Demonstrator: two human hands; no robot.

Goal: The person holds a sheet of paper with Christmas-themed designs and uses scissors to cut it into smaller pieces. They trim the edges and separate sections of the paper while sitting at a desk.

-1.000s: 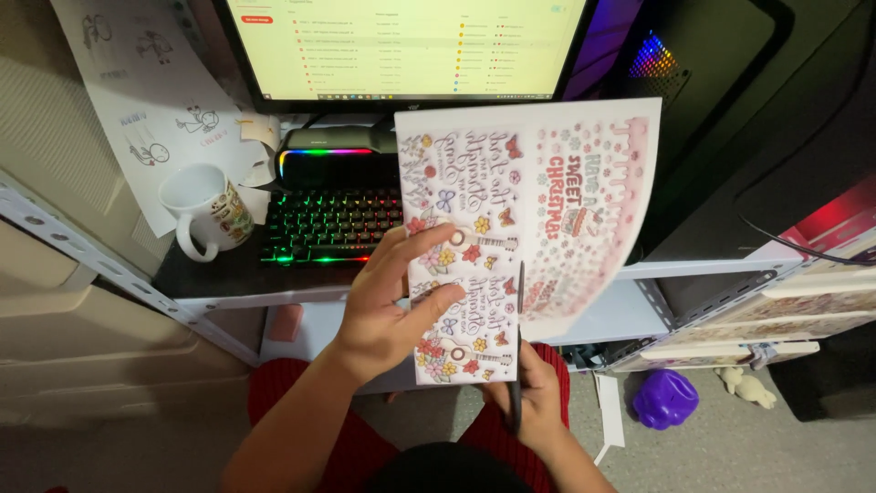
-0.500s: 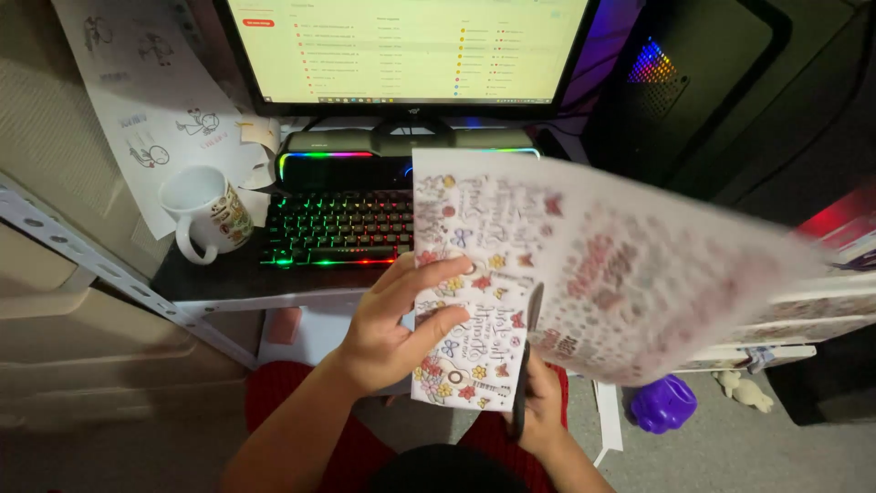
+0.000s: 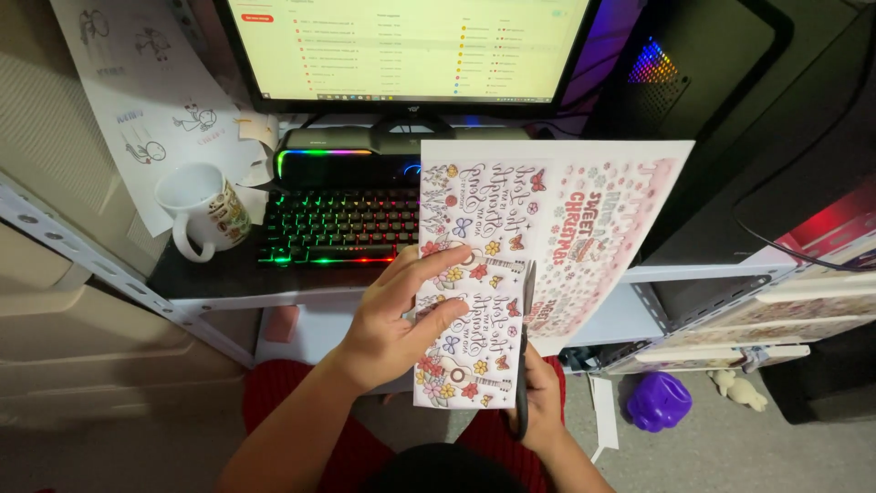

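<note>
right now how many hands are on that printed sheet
2. The left hand lies flat on the printed sheet, fingers spread over its lower left part. The right hand is below the sheet's bottom edge, working black scissors, mostly hidden.

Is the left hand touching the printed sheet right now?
Touching. The head view shows the left hand laid flat on the printed sheet, its fingers spread across the floral panel beside the scissors.
</note>
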